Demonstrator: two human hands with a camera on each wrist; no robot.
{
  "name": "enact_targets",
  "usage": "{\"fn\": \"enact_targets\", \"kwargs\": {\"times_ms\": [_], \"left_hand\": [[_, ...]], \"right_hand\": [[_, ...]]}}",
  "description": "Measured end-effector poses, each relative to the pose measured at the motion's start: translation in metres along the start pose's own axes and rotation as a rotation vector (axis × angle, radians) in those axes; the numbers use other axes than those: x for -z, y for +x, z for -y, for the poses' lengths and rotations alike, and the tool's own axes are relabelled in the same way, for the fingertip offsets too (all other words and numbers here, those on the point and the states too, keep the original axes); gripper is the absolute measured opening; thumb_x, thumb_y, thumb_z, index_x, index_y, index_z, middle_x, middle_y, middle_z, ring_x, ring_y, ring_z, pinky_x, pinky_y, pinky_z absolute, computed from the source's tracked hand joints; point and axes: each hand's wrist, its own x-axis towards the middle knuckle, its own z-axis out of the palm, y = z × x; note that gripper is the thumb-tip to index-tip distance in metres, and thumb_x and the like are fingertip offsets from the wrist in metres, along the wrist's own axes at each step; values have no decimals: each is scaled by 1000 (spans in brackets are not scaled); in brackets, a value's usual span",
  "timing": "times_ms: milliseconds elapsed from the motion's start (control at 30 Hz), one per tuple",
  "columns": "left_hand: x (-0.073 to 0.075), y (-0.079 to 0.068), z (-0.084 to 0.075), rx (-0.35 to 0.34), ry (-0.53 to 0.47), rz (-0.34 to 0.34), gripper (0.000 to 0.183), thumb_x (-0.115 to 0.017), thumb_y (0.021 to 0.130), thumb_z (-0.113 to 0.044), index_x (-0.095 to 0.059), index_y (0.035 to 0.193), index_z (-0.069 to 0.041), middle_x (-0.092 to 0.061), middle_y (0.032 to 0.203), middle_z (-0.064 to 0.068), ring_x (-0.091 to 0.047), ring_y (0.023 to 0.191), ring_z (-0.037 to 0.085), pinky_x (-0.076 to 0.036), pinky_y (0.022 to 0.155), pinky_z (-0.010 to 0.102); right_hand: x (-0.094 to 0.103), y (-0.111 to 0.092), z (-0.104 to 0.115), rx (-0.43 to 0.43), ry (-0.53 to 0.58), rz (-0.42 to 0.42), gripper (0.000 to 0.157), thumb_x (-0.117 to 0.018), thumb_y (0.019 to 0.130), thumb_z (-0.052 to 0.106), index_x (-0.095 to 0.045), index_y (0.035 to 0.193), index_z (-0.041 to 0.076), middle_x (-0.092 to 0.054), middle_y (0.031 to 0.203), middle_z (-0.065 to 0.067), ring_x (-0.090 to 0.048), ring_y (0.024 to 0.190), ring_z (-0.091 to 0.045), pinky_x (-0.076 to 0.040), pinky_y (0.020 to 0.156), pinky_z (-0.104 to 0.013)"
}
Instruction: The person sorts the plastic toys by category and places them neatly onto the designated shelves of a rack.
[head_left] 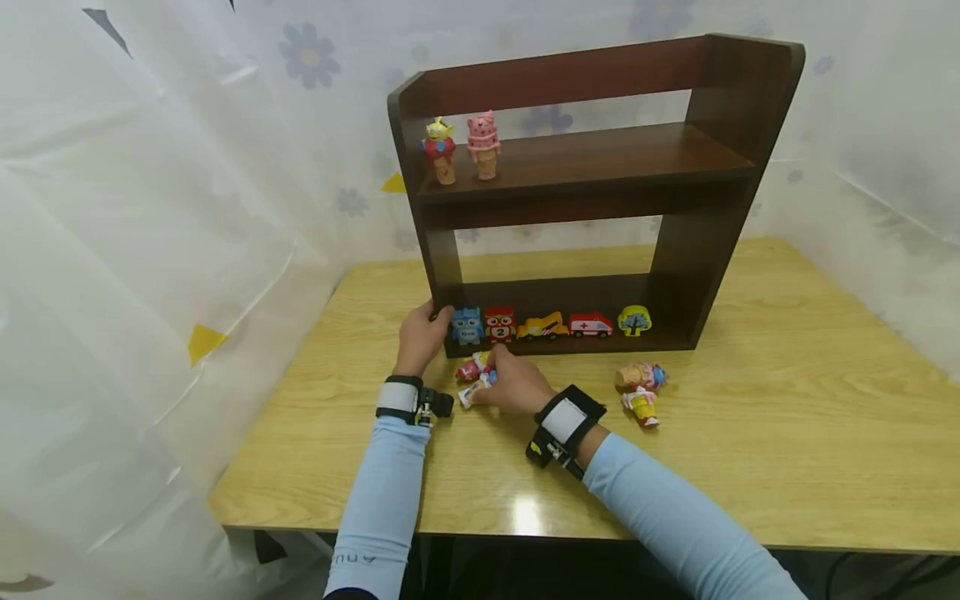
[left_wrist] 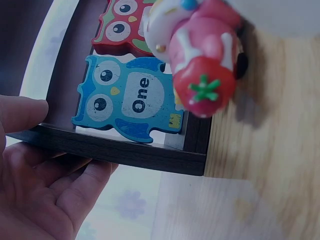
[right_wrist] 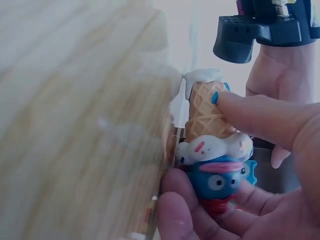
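Observation:
At the shelf's lower left corner, my left hand [head_left: 422, 337] grips the edge of the dark brown wooden shelf [head_left: 438, 275], thumb on one side of the panel and fingers on the other. My right hand [head_left: 517, 383] holds an ice-cream cone figurine [right_wrist: 215, 180] with a blue face, white cream and a waffle cone, between thumb and fingers low over the table. Beside it is a pink figurine with a strawberry [left_wrist: 205, 80], partly hidden by the right hand in the head view. A blue owl block [left_wrist: 125, 97] marked One stands on the bottom shelf near the left hand.
Along the bottom shelf stand a red owl [head_left: 500, 325], a yellow truck [head_left: 543, 326], a red ambulance [head_left: 591, 325] and a tree [head_left: 634, 320]. Two cone figurines, one red [head_left: 440, 152] and one pink [head_left: 484, 146], stand above. Two more figurines [head_left: 640, 408] lie on the table [head_left: 787, 433] at right.

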Motion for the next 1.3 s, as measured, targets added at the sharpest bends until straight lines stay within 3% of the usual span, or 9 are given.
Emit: {"fn": "enact_targets", "kwargs": {"times_ms": [233, 433, 667, 767, 900, 1033, 1300], "left_hand": [[3, 3, -7, -13, 5, -8, 42, -51, 100, -37, -66, 128, -9, -72, 111, 18, -66, 98, 31, -50, 79, 42], [1, 3, -5, -1, -3, -2, 42, -52, 101, -35, -65, 130, -9, -72, 112, 17, -66, 96, 30, -49, 75, 39], [1, 1, -5, -27, 3, -1, 41, -50, 101, -35, -65, 130, -10, -61, 76, 9, -56, 74, 24, -40, 61, 30], [1, 0, -4, -24, 2, -1, 41, -51, 102, -35, -65, 131, -10, -65, 80, 12, -57, 75, 24, -40, 62, 30], [1, -1, -2, -14, -6, 5, 41, -51, 102, -33, -63, 133, -10, -70, 93, 19, -61, 81, 28, -43, 65, 32], [1, -1, -1, -6, -12, 11, 44, -51, 102, -34, -61, 136, -9, -71, 113, 19, -65, 96, 29, -46, 71, 35], [2, -1, -1, 2, -11, 21, 45, -51, 102, -34, -59, 138, -9, -68, 124, 19, -67, 108, 33, -52, 81, 44]], "right_hand": [[12, 0, -6, 128, 45, -101, 53, -82, 79, 27, -61, 123, 6, -65, 110, -12, -60, 90, -21, -50, 79, -35], [18, -4, -14, 155, 74, -117, 52, -73, 86, 25, -59, 131, 3, -61, 121, -17, -60, 99, -26, -51, 85, -42], [31, -9, -17, 118, 145, -101, 66, -70, 89, 29, -41, 144, 5, -63, 121, -15, -65, 90, -20, -52, 75, -33], [42, -13, -15, 132, 190, -136, 68, -69, 90, 29, -37, 144, 5, -63, 114, -16, -63, 85, -21, -50, 71, -32], [60, -20, -9, 224, 221, -237, 63, -70, 91, 25, -37, 141, 3, -61, 111, -17, -61, 81, -22, -47, 67, -31], [84, -26, 3, 333, 196, -342, 62, -69, 93, 22, -38, 144, 5, -61, 113, -15, -62, 86, -23, -49, 69, -33], [143, -34, 40, 497, 168, -470, 66, -71, 92, 15, -38, 148, 8, -60, 126, -19, -67, 98, -30, -59, 74, -41]]}}
